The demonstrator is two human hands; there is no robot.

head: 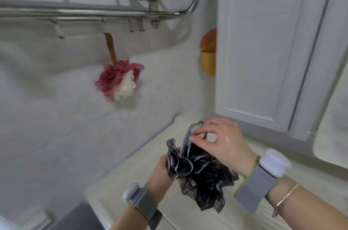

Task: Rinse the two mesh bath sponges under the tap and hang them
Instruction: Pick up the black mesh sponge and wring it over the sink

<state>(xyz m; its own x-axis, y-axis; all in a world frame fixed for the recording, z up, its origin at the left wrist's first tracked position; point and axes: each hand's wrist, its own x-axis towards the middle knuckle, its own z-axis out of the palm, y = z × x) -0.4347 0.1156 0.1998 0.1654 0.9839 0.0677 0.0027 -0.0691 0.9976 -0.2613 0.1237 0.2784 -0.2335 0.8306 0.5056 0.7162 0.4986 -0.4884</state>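
Note:
A pink and white mesh sponge (119, 81) hangs by a brown loop from a hook under the chrome towel rack (98, 12) on the wall. A black and grey mesh sponge (201, 175) is held low in the middle, above a pale counter. My left hand (160, 171) grips it from the left and underneath. My right hand (222, 141) pinches a fold of its mesh at the top, fingers curled. No tap is in view.
A white cabinet door (263, 45) fills the right side. An orange and yellow holder (208, 56) sticks out at the cabinet's left edge. Several bare hooks (139, 26) hang under the rack. The pale counter (131, 177) runs below my hands.

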